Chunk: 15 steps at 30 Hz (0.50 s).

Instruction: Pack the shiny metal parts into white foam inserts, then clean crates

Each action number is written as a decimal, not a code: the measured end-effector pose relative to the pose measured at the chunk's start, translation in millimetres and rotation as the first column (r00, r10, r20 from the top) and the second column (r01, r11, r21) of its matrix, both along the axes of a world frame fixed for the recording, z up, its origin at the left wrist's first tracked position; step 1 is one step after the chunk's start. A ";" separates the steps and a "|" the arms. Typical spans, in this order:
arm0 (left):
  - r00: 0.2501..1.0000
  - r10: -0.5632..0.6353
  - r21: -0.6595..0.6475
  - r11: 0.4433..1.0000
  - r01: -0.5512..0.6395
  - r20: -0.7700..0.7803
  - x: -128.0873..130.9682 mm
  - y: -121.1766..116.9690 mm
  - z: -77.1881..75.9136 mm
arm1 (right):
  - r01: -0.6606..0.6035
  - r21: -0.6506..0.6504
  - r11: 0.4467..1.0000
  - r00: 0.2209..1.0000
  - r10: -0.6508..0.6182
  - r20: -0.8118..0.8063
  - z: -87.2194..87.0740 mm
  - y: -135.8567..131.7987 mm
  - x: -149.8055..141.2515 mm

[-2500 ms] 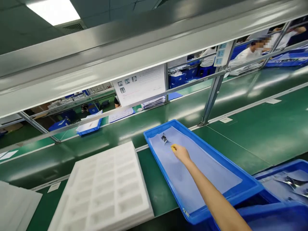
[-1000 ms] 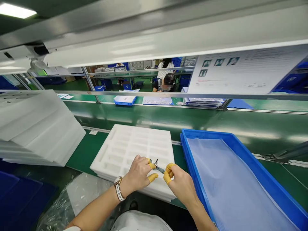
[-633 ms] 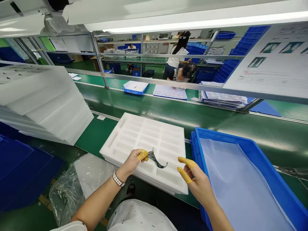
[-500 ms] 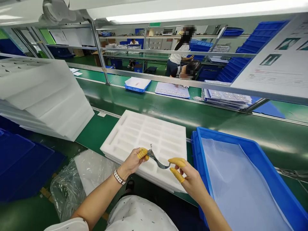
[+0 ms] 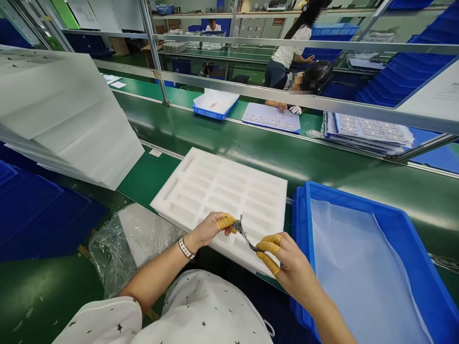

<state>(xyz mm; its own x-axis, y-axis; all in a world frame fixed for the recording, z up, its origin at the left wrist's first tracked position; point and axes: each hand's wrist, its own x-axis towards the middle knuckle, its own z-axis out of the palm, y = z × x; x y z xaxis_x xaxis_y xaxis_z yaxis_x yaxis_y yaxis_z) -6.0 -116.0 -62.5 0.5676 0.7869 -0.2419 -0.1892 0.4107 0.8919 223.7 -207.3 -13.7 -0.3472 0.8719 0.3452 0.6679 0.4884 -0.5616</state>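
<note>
My left hand [image 5: 211, 227], with yellow finger cots, pinches one end of a shiny, curved metal part [image 5: 246, 236] that has a small upright prong. The part's other end is between the thumb and fingers of my right hand [image 5: 287, 258], which also wears yellow finger cots. Both hands hold it over the near right part of a white foam tray [image 5: 229, 184] with rows of rectangular recesses. More foam layers lie under that tray. What exactly the metal part is, I cannot tell.
A blue bin [image 5: 358, 198] lined with a translucent sheet stands to the right. White foam sheets [image 5: 71, 110] lean at the left, above blue bins [image 5: 46, 215]. Clear plastic wrapping [image 5: 114, 253] lies below the bench. A metal rail [image 5: 229, 86] crosses ahead, with co-workers beyond.
The metal part came out of the blue bin in one hand and is now held over the foam tray. My right hand let go briefly, then closed on its free end. The view tilted down.
</note>
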 end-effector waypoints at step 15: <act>0.816 0.343 0.702 0.705 0.104 -0.466 -16.0 -8.9 -54.2 | -0.037 -0.458 0.888 0.974 0.134 0.182 -65.0 -12.3 43.8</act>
<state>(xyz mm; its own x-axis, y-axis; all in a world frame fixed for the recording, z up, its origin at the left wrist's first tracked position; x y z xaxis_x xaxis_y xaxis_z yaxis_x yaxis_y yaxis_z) -22.0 -124.9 -116.7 0.4078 0.8993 0.1577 0.3956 -0.3297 0.8572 267.5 -219.5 -78.7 -0.4476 0.8795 -0.1618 0.7578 0.2770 -0.5909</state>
